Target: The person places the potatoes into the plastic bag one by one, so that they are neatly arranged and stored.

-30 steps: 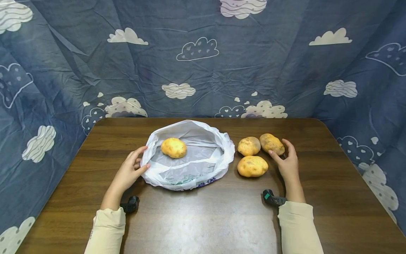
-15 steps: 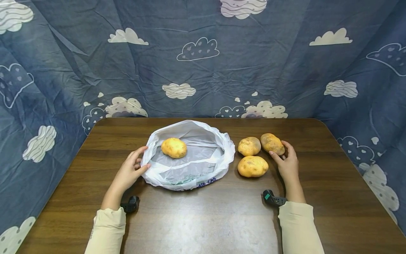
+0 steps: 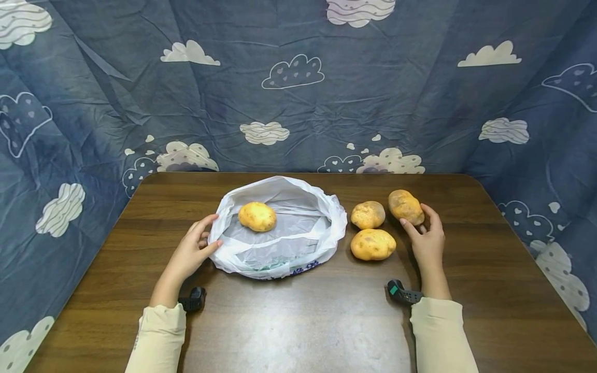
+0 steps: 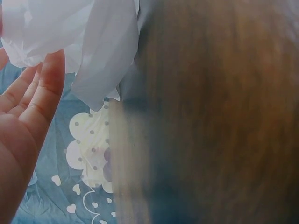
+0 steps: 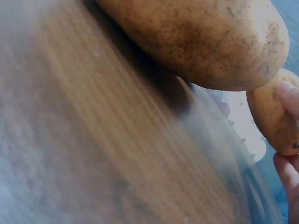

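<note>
In the head view, a white plastic bag (image 3: 275, 272) lies with its mouth spread, and a yellow potato (image 3: 257, 216) rests inside. My left hand (image 3: 188, 254) holds the bag's left side, thumb and index finger at the rim; the left wrist view shows its fingers (image 4: 52, 84) against the thin plastic (image 4: 105, 51). At the right, my right hand (image 3: 428, 241) grips a brownish potato (image 3: 404, 206) between thumb and fingers. Two more potatoes, a rounder one (image 3: 368, 214) and a longer one (image 3: 373, 244), sit on the table between the bag and that hand.
The brown wooden table (image 3: 289, 321) reaches back to a blue cloud-print curtain (image 3: 298, 114). A black device (image 3: 193, 299) is strapped at the left wrist and another black device (image 3: 402, 292) at the right. In the right wrist view, a potato (image 5: 201, 42) fills the top foreground.
My right hand has shifted slightly right and away from me with its potato, which now stands apart from the rounder one. The left hand and bag stay put.
</note>
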`<state>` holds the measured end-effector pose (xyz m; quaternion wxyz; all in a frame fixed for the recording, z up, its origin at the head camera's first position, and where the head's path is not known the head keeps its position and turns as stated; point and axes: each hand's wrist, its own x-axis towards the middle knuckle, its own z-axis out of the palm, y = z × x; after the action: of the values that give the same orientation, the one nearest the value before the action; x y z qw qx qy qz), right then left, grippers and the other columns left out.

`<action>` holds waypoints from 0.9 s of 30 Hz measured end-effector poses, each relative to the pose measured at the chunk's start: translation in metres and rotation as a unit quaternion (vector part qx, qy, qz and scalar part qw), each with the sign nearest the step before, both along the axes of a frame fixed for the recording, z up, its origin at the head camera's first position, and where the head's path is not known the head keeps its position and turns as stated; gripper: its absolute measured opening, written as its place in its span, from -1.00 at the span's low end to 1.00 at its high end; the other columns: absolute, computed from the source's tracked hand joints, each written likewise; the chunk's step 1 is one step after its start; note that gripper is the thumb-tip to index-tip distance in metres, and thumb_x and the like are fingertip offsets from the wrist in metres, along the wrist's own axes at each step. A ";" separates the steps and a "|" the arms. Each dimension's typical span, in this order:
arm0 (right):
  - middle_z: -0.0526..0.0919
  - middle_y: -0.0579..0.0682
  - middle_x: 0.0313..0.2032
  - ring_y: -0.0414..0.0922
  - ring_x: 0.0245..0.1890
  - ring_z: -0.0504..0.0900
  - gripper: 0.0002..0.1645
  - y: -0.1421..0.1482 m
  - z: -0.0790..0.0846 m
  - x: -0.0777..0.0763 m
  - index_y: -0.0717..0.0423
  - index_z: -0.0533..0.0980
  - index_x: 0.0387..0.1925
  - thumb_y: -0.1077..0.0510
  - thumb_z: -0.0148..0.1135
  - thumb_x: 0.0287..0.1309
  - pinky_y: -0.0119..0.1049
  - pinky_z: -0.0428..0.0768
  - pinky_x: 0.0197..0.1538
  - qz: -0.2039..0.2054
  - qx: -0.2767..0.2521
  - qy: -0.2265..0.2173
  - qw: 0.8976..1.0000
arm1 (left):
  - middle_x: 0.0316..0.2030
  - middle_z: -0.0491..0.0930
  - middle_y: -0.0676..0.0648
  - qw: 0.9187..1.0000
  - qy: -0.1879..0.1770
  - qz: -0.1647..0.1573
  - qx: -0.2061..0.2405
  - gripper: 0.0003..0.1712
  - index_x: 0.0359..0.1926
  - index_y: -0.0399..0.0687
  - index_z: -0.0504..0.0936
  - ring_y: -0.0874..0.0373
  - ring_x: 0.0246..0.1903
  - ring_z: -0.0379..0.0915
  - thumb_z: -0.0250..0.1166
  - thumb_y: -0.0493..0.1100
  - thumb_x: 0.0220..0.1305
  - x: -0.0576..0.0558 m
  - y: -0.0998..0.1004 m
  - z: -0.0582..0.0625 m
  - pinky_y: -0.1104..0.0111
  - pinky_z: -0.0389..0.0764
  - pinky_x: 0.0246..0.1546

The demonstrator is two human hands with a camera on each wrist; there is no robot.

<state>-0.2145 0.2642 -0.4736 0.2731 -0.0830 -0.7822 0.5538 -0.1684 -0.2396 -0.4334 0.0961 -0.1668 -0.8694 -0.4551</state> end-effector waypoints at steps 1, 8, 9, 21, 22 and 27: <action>0.38 0.07 0.10 -0.10 0.08 0.37 -0.30 0.000 0.001 0.000 0.14 0.31 0.16 0.26 0.35 -0.07 -0.26 0.38 0.10 -0.003 -0.003 0.006 1.000 | -0.03 0.30 -0.28 1.000 -0.002 0.000 0.003 -0.34 0.24 -0.11 0.25 -0.14 -0.22 0.44 0.27 -0.27 0.12 0.000 0.000 0.000 0.16 0.54 -0.24; 0.41 0.09 0.07 -0.14 0.03 0.40 -0.30 -0.008 0.017 0.006 0.23 0.34 0.12 0.30 0.38 -0.14 -0.31 0.42 0.05 -0.011 -0.020 0.044 0.999 | 0.01 0.27 -0.36 0.999 -0.040 0.006 0.000 -0.34 0.23 -0.28 0.21 -0.22 -0.16 0.40 0.24 -0.40 0.10 0.003 0.006 0.011 0.03 0.48 -0.17; 0.41 0.11 0.06 -0.14 0.03 0.41 -0.30 -0.011 0.022 0.009 0.25 0.34 0.11 0.31 0.38 -0.14 -0.31 0.42 0.04 -0.013 -0.016 0.047 0.999 | 0.01 0.27 -0.38 0.999 -0.040 0.007 -0.003 -0.35 0.22 -0.32 0.21 -0.24 -0.16 0.40 0.23 -0.43 0.10 0.005 0.008 0.015 0.02 0.48 -0.17; 0.46 0.06 -0.02 -0.22 -0.11 0.46 -0.31 -0.025 0.039 0.011 0.22 0.40 0.09 0.36 0.40 -0.20 -0.49 0.46 -0.12 -0.005 0.024 0.107 0.994 | 0.04 0.27 -0.33 0.999 -0.035 0.004 -0.002 -0.34 0.24 -0.21 0.22 -0.18 -0.16 0.41 0.25 -0.36 0.11 -0.002 0.000 0.000 0.05 0.50 -0.18; 0.46 0.05 -0.02 -0.22 -0.11 0.46 -0.30 -0.025 0.038 0.009 0.21 0.41 0.09 0.36 0.41 -0.21 -0.50 0.46 -0.12 -0.001 0.032 0.113 0.993 | 0.04 0.27 -0.33 0.999 -0.035 0.005 -0.003 -0.34 0.24 -0.21 0.22 -0.18 -0.16 0.42 0.25 -0.36 0.11 -0.002 -0.001 0.000 0.06 0.50 -0.18; 0.46 0.04 -0.02 -0.24 -0.10 0.46 -0.28 -0.036 0.049 0.013 0.19 0.41 0.08 0.41 0.40 -0.24 -0.53 0.46 -0.11 0.026 0.050 0.140 0.988 | 0.04 0.27 -0.32 0.999 -0.034 0.005 -0.002 -0.34 0.24 -0.20 0.23 -0.18 -0.16 0.42 0.25 -0.36 0.11 -0.002 0.000 0.000 0.07 0.50 -0.18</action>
<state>-0.2020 0.2286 -0.4250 0.3693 0.0300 -0.7648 0.5270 -0.1706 -0.2395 -0.4337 0.0690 -0.1468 -0.8739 -0.4582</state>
